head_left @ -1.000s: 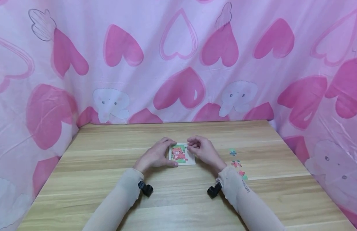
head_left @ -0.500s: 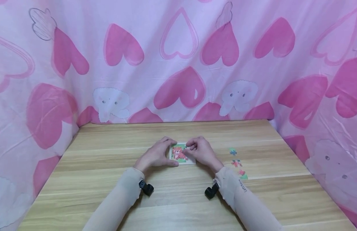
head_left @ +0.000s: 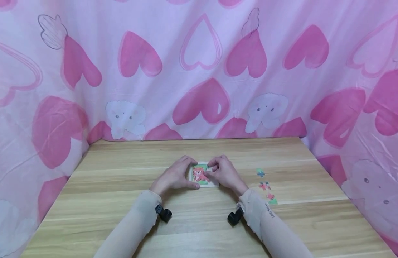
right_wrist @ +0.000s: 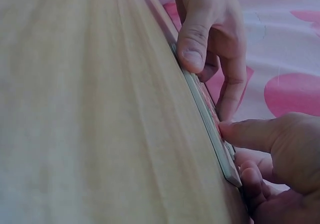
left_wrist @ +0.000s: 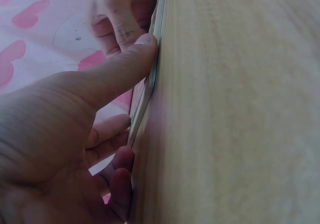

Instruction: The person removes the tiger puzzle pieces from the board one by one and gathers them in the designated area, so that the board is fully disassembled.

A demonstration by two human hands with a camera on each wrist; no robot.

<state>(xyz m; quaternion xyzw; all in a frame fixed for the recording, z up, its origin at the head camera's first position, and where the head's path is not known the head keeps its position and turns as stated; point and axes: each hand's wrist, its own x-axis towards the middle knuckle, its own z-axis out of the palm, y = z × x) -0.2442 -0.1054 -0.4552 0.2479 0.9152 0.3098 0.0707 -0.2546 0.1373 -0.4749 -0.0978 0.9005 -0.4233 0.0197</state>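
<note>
A small jigsaw puzzle [head_left: 198, 173] with a red tiger-like animal on green lies in a pale tray [head_left: 203, 185] on the table. My left hand [head_left: 176, 174] grips the tray's left side, its thumb on the near edge and fingers at the far edge. From the right, my right hand [head_left: 227, 175] bends over the puzzle. In the right wrist view its thumb tip touches the picture's face, and the curled fingers sit close around a puzzle piece [right_wrist: 229, 148], mostly hidden. The tray's right part is largely covered by this hand.
Loose puzzle pieces lie in a column right of the hands: a blue-green one [head_left: 260, 172], a red one [head_left: 265, 185] and a red-green one [head_left: 271, 199]. The wooden table [head_left: 199, 229] ends at a pink heart-patterned curtain [head_left: 199, 96].
My right hand has shifted slightly left over the puzzle, its thumb now on the picture. My left hand keeps its grip on the tray. The view has tipped up a little.
</note>
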